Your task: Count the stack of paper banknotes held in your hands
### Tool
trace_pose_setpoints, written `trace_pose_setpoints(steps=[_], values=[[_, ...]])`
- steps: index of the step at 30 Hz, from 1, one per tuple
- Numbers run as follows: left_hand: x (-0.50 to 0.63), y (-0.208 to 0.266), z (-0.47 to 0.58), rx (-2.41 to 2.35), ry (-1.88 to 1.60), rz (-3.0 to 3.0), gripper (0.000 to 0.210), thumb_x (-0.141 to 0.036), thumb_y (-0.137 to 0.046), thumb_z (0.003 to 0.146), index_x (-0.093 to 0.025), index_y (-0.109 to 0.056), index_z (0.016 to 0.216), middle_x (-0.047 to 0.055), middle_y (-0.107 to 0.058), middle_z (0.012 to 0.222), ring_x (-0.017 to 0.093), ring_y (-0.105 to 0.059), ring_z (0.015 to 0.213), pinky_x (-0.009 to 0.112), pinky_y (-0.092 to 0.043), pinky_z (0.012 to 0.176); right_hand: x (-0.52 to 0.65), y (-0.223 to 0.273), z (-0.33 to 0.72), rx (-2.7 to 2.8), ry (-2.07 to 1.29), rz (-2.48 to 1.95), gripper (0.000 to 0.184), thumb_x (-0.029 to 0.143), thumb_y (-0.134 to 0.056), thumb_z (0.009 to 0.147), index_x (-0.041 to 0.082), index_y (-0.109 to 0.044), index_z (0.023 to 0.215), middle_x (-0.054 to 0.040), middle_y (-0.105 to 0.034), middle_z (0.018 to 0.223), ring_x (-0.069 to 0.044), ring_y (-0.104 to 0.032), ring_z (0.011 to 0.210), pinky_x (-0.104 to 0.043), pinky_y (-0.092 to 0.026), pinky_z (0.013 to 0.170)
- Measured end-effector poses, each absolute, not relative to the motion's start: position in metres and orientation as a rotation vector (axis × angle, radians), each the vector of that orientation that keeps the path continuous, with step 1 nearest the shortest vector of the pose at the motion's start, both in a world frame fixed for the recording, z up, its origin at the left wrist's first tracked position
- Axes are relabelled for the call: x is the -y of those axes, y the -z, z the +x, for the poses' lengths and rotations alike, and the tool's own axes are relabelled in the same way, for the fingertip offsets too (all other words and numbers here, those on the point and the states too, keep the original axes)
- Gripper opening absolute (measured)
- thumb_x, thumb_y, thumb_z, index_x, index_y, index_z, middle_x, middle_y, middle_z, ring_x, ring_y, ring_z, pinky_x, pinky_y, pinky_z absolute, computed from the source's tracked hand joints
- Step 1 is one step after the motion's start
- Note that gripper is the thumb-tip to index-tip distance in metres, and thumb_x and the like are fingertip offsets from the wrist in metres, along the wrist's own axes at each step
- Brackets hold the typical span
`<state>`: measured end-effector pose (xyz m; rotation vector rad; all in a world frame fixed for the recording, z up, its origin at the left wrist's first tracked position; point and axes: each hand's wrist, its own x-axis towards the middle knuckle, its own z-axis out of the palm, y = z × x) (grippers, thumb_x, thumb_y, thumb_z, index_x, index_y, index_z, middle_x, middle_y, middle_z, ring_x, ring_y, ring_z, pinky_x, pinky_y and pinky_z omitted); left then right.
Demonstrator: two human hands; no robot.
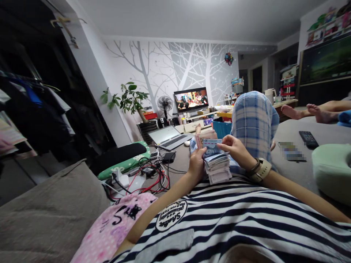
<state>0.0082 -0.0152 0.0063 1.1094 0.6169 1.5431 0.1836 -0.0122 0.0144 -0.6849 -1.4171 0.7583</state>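
- The shirt is striped in white and a very dark navy or black, the bands curving across the torso.
- A round white badge on it has a thin dark outline, black lettering in curved and script styles, and small stars; the wording is hard to read.
- Below that sits a plain light-grey piece of fabric; whether it is a pocket or a patch cannot be told.
- The trousers are checked in light blue, deeper blue and white.
- The right wrist carries a cream-strapped watch and a dark braided bracelet.
- Left hand, right hand and both forearms are bare.
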Motion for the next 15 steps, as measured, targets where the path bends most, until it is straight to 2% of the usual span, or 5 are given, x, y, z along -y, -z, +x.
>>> trace_pose_setpoints(steps=[5,10,15], values=[[0.0134,-0.0015,0.0098,-0.554,-1.436,1.095,0.038,-0.035,-0.095,0.058,-0.018,-0.082,0.089,0.012,-0.087,0.097,0.041,-0.080,0.120,0.050,-0.064,0.104,0.0094,-0.0101,0.1832,1.445,-0.750,-0.694,0.074,0.092,-0.089,0.065,0.024,-0.060,0.069,0.0053,-0.049,0.060,-0.013,-0.037,0.060,-0.030,-0.033,0.057],[0.0092,-0.0018,0.0117,-0.607,-1.483,1.006,0.024,-0.033,-0.092,0.066,-0.019,-0.076,0.076,0.011,-0.085,0.088,0.041,-0.079,0.121,0.049,-0.064,0.106,0.0105,-0.0073,0.1792,1.394,-0.724,-0.675,0.075,0.094,-0.086,0.064,0.024,-0.060,0.066,0.0055,-0.046,0.059,-0.012,-0.034,0.058,-0.031,-0.031,0.056],[0.0058,-0.0036,0.0138,-0.641,-1.560,0.929,0.011,-0.027,-0.087,0.074,-0.019,-0.079,0.076,0.010,-0.083,0.086,0.037,-0.080,0.116,0.044,-0.065,0.100,0.0153,-0.0042,0.1771,1.395,-0.702,-0.620,0.067,0.088,-0.085,0.073,0.024,-0.064,0.070,0.0048,-0.047,0.059,-0.013,-0.035,0.057,-0.031,-0.032,0.055]])
